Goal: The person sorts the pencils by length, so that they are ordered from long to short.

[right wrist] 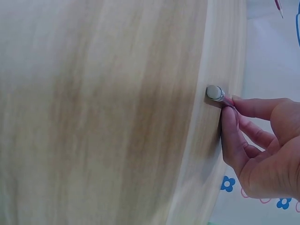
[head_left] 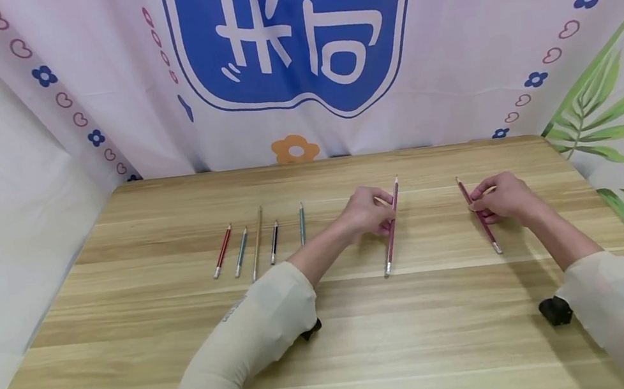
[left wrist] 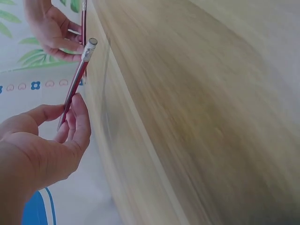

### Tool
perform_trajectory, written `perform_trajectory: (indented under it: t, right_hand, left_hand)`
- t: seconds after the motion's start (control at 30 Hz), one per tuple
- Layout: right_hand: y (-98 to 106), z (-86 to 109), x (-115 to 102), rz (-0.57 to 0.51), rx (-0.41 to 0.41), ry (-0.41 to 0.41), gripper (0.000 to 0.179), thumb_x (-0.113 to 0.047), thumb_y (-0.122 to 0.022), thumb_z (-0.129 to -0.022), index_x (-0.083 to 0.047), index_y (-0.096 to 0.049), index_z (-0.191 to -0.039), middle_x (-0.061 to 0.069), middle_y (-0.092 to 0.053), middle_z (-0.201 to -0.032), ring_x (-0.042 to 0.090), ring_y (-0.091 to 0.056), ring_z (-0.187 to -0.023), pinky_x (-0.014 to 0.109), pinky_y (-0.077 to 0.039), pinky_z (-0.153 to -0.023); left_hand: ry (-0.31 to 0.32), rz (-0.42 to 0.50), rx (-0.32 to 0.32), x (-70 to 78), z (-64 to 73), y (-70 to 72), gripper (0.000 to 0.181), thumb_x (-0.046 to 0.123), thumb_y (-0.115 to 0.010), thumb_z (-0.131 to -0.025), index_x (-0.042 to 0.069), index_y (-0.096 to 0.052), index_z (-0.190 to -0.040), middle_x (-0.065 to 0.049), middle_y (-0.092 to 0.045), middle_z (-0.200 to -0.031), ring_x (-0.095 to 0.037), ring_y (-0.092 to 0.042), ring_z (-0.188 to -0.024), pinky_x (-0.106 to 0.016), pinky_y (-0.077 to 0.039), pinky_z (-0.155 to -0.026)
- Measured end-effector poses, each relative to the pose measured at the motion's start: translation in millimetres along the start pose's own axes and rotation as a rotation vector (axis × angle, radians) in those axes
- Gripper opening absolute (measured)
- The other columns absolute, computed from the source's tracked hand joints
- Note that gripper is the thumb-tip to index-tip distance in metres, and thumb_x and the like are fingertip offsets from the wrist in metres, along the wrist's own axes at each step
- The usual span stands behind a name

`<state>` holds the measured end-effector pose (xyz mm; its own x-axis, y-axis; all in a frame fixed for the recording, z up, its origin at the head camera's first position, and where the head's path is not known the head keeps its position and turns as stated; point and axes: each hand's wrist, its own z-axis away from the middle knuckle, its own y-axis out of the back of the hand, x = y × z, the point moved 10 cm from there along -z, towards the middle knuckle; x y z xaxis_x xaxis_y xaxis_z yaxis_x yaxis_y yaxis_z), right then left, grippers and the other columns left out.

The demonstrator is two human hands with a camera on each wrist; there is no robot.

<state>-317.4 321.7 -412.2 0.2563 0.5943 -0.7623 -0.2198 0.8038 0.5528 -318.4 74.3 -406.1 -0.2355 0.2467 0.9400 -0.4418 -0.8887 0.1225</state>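
In the head view my left hand [head_left: 368,212] pinches a purplish-red pencil [head_left: 391,244] between thumb and fingers. Its tip points to the table's far edge and its white eraser end toward me. The left wrist view shows this pencil [left wrist: 77,77] tilted, eraser end up in that view. Farther right, my right hand [head_left: 502,198] pinches a dark red pencil [head_left: 488,233], which slants with its tip to the far left. In the right wrist view mainly the eraser end [right wrist: 215,93] shows, close to the tabletop; whether it touches is unclear.
Left of my left forearm several pencils lie roughly side by side: a red pencil [head_left: 223,251], two blue ones, a long tan pencil [head_left: 257,242] and a dark one [head_left: 274,242]. My left sleeve [head_left: 258,329] crosses close to them. A printed curtain [head_left: 441,109] hangs behind the wooden table [head_left: 365,355].
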Motion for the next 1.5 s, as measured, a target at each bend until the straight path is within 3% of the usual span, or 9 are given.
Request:
perform_trajectory:
  t: [0.33,0.57,0.83,1.13,1.5]
  right_hand:
    - [0,0.6,2,0.031,0.001,-0.017,0.031,0.002,-0.070,-0.093,0.018,-0.057,-0.117,0.002,-0.064,-0.076,0.008,-0.062,-0.064,0.026,-0.064,-0.059]
    - [2,-1.3,2,0.035,0.007,-0.006,0.031,0.001,-0.072,-0.093,0.017,-0.058,-0.116,0.000,-0.065,-0.074,0.007,-0.062,-0.065,0.027,-0.065,-0.060]
    - [2,-1.1,1,0.028,0.003,-0.005,0.031,0.000,-0.072,-0.093,0.016,-0.059,-0.116,0.000,-0.065,-0.075,0.007,-0.063,-0.065,0.027,-0.065,-0.061]
    - [0,-1.8,2,0.027,-0.009,-0.028,0.033,0.000,-0.072,-0.093,0.016,-0.057,-0.118,0.001,-0.066,-0.078,0.007,-0.063,-0.066,0.027,-0.065,-0.062]
    - [-2,-2.2,2,0.040,-0.025,-0.031,0.032,0.000,-0.071,-0.094,0.016,-0.056,-0.117,0.002,-0.066,-0.079,0.008,-0.064,-0.065,0.027,-0.065,-0.062]
  left_hand:
    - [0.023,0.119,0.006,-1.8,-8.8,-18.1,0.026,-0.015,-0.062,-0.092,-0.007,-0.060,-0.117,-0.015,-0.064,-0.076,-0.021,-0.061,-0.059,-0.026,-0.061,-0.054]
    - [0.046,0.187,0.000,-4.6,-13.7,-29.7,0.022,-0.015,-0.063,-0.093,-0.003,-0.059,-0.111,-0.014,-0.064,-0.072,-0.022,-0.060,-0.057,-0.025,-0.060,-0.051]
    - [0.040,0.196,0.062,-5.2,-19.6,-35.7,0.023,-0.016,-0.065,-0.091,-0.004,-0.061,-0.110,-0.015,-0.064,-0.071,-0.022,-0.059,-0.056,-0.025,-0.059,-0.049]
    - [0.046,0.182,0.119,-8.3,-25.5,-41.2,0.025,-0.015,-0.067,-0.091,-0.003,-0.061,-0.111,-0.015,-0.065,-0.072,-0.021,-0.059,-0.054,-0.038,-0.067,-0.067]
    - [0.035,0.173,0.118,-9.0,-22.9,-47.0,0.021,-0.014,-0.067,-0.092,-0.002,-0.061,-0.108,-0.011,-0.062,-0.069,-0.019,-0.059,-0.054,-0.024,-0.059,-0.049]
